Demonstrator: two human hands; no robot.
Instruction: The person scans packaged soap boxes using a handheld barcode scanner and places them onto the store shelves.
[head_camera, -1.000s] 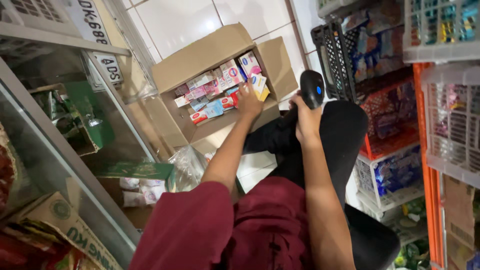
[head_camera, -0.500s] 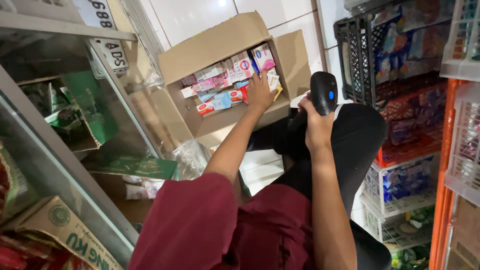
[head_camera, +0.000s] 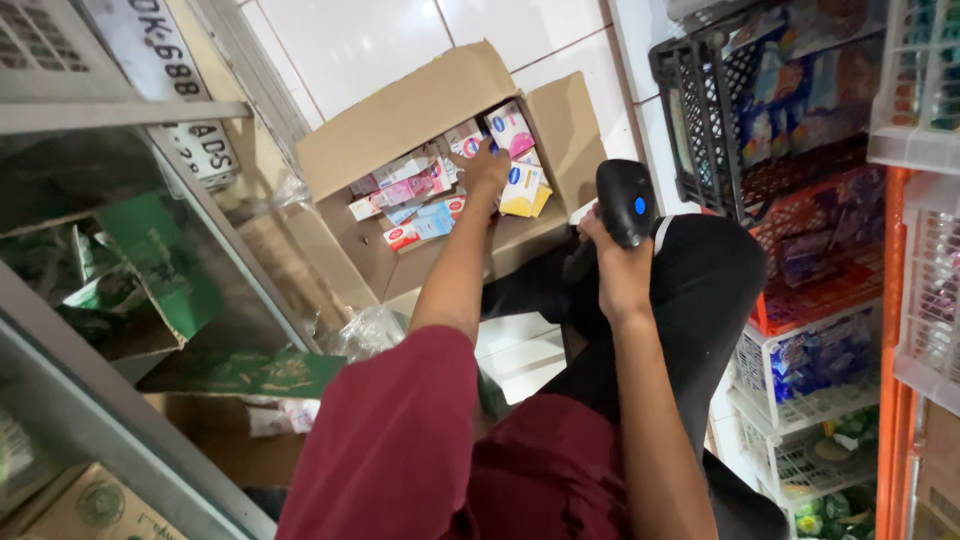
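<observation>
Since half a second ago the left hand (head_camera: 487, 165) has reached deeper into the cardboard box (head_camera: 420, 110), its fingers now curled loosely among the small packets (head_camera: 425, 195) on the floor. The right hand (head_camera: 618, 275) stays fisted around the black scanner (head_camera: 625, 202). Picking a packet seems in hand; next needs a firm pinch.

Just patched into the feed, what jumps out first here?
The open cardboard box on the white tiled floor, packed with small pink, white and yellow cartons, where the left hand reaches in. Just right of it, the right hand grips a black handheld scanner with a blue light. Plastic crates of packaged goods stack along the right edge.
</observation>
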